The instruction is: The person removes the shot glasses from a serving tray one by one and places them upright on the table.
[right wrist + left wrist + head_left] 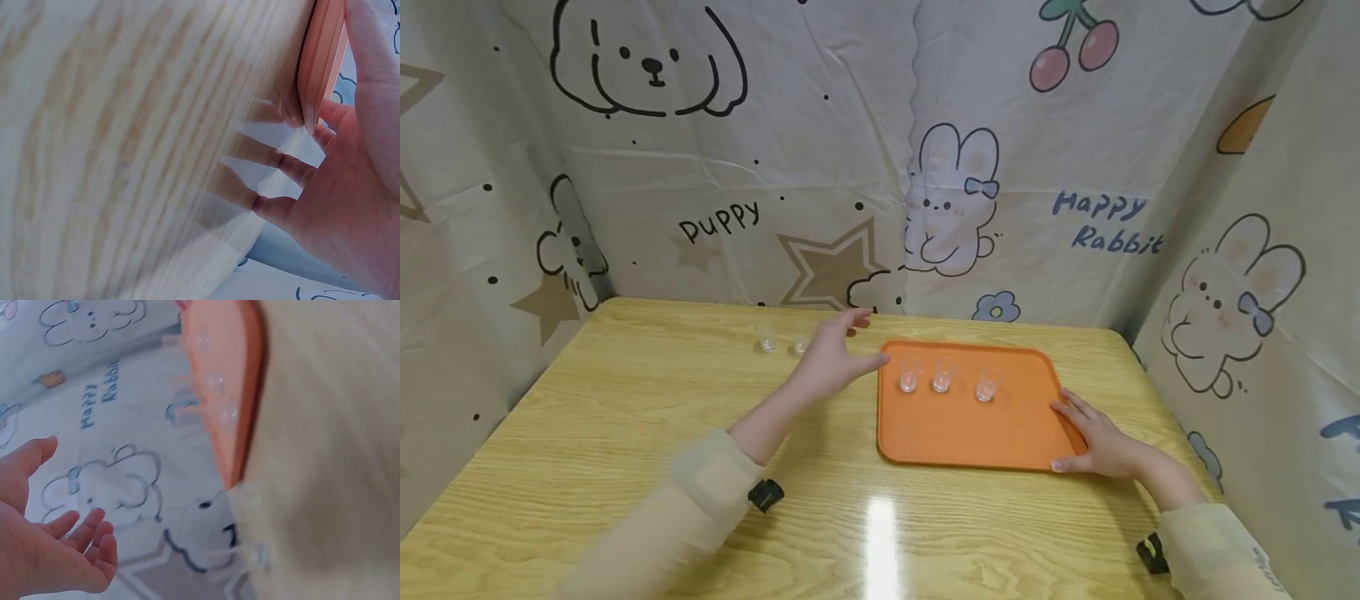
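My left hand (829, 360) hovers over the table at the left end of an orange tray (955, 433), empty, thumb and fingers spread apart. Its thumb overlaps the tray's left rim in the head view. Three small clear cups stand in a row on the tray: a left one (909, 377), a middle one (942, 377) and a right one (987, 385). My right hand (1103, 442) rests against the tray's right end, thumb at the near corner. In the right wrist view, its outer fingers (275, 209) touch the tabletop.
Behind my left hand, two more clear cups, one (767, 340) and another (801, 344), stand on the wooden table (647, 400) near its back edge. A printed cloth (835, 150) hangs behind the table and along both sides.
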The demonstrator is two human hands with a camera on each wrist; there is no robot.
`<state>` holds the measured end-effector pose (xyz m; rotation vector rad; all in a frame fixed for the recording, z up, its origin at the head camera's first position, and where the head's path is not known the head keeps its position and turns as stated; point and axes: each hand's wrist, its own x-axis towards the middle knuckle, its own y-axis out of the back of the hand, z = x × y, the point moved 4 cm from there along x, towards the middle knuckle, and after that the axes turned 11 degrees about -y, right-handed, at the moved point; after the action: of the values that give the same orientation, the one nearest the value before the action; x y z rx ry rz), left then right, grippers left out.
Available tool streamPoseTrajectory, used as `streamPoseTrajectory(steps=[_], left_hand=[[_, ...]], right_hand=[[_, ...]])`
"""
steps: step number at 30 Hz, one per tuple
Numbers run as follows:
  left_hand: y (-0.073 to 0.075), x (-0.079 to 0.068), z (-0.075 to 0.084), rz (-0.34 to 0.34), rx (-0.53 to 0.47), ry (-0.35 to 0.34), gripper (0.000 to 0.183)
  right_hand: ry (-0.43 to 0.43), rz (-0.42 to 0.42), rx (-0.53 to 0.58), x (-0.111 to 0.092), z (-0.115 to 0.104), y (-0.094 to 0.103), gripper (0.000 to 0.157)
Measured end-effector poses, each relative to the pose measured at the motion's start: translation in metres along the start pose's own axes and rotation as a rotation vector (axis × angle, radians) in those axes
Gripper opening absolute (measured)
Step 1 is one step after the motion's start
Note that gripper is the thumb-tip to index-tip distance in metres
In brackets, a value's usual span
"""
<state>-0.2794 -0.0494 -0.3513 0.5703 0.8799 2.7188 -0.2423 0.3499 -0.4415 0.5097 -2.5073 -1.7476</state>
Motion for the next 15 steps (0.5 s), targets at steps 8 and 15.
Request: streamPoseTrajectory(steps=[8, 15], left_hand=[[-0.039, 0.004, -0.014, 0.000, -0.067, 0.003, 0.074], [-0.062, 0.012, -0.032, -0.033, -0.142, 0.035, 0.068]], right_hand=[[0.007, 0.006, 0.002, -0.001, -0.001, 0.002, 0.094], [0.004, -0.005, 0.000, -0.001, 0.000, 0.001, 0.094]])
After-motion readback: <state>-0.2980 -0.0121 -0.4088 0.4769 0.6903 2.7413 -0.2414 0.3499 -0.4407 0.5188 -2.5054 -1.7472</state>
